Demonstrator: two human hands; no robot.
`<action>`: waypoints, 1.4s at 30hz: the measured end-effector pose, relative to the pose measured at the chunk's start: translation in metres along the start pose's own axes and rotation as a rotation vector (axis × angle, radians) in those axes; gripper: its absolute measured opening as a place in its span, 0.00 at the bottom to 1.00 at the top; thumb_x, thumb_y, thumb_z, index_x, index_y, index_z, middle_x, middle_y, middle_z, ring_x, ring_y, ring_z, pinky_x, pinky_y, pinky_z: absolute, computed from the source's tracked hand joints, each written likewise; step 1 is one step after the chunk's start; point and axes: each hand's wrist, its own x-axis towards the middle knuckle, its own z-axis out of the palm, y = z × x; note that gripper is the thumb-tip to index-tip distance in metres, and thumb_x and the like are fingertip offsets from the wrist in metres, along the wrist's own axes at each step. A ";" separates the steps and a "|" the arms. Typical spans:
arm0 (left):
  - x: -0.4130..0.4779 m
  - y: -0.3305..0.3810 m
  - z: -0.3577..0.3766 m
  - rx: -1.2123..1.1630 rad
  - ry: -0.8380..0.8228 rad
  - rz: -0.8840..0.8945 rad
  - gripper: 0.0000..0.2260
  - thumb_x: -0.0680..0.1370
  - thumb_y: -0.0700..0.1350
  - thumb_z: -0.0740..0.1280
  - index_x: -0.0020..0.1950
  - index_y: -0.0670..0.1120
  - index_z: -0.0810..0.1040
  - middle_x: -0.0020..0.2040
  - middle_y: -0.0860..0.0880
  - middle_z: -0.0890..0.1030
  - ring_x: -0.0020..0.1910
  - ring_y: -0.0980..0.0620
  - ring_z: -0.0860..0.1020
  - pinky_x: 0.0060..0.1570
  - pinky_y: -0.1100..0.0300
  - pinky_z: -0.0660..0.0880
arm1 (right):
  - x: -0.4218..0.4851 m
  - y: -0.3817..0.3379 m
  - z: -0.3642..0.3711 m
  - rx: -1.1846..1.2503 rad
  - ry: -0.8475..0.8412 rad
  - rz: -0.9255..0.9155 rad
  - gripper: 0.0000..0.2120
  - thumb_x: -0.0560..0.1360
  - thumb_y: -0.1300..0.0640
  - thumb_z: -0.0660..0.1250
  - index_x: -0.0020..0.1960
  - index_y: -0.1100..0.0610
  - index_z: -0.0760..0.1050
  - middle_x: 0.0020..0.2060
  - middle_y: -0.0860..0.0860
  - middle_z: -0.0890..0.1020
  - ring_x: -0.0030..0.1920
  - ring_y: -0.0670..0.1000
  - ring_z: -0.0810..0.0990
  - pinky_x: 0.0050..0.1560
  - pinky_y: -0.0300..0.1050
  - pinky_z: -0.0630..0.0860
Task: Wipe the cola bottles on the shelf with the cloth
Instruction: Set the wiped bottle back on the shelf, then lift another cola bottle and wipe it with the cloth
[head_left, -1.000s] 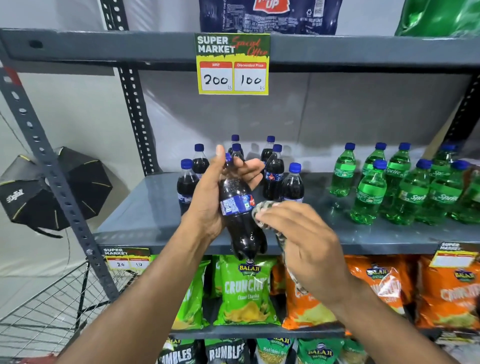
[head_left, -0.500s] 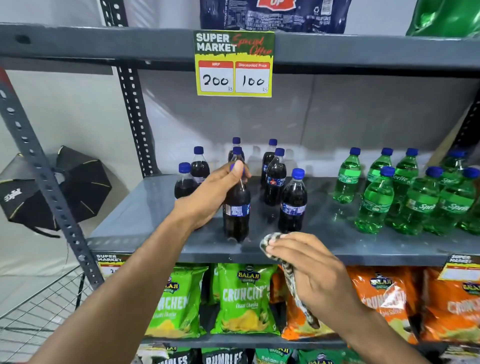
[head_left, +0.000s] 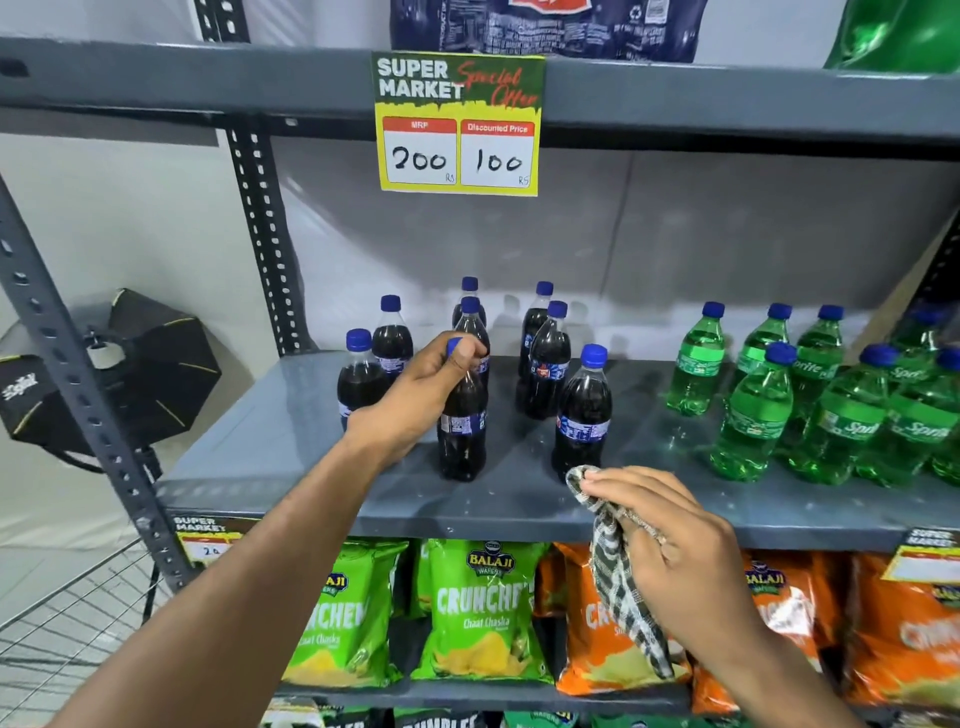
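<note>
Several dark cola bottles with blue caps stand on the grey middle shelf (head_left: 291, 441). My left hand (head_left: 415, 400) grips the neck and cap of one upright cola bottle (head_left: 462, 436) standing near the shelf's front. Another cola bottle (head_left: 582, 415) stands just to its right. My right hand (head_left: 675, 561) is below and to the right, in front of the shelf edge, shut on a checked black-and-white cloth (head_left: 623, 582) that hangs down from it. The cloth touches no bottle.
Green Sprite bottles (head_left: 753, 415) crowd the shelf's right half. A yellow price sign (head_left: 457, 124) hangs from the upper shelf. Green and orange chip bags (head_left: 483, 608) fill the shelf below. At the left are a perforated upright (head_left: 67, 374), a black softbox and a wire basket.
The bottle, held tilted in front of the shelf a second ago, now stands upright on the shelf under my left hand. My right hand with the cloth moved down and away from it.
</note>
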 end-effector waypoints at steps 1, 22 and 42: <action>0.000 0.000 0.001 -0.003 0.013 0.004 0.10 0.79 0.63 0.61 0.48 0.65 0.81 0.45 0.65 0.83 0.49 0.68 0.79 0.48 0.76 0.72 | 0.000 0.001 -0.001 0.009 -0.002 0.008 0.35 0.65 0.86 0.67 0.59 0.53 0.83 0.58 0.31 0.79 0.63 0.36 0.77 0.66 0.26 0.67; 0.013 0.034 0.104 0.050 -0.181 0.002 0.37 0.74 0.63 0.67 0.80 0.53 0.60 0.80 0.53 0.63 0.77 0.55 0.61 0.77 0.48 0.58 | -0.023 0.018 -0.028 -0.022 0.064 0.046 0.30 0.66 0.85 0.68 0.58 0.57 0.84 0.57 0.41 0.83 0.61 0.41 0.79 0.65 0.29 0.70; 0.022 0.042 0.130 -0.600 -0.334 0.036 0.14 0.81 0.49 0.61 0.50 0.41 0.81 0.55 0.41 0.86 0.60 0.42 0.81 0.64 0.49 0.75 | -0.033 0.025 -0.073 -0.017 0.107 0.092 0.30 0.67 0.85 0.68 0.60 0.59 0.84 0.58 0.45 0.84 0.63 0.44 0.80 0.66 0.33 0.73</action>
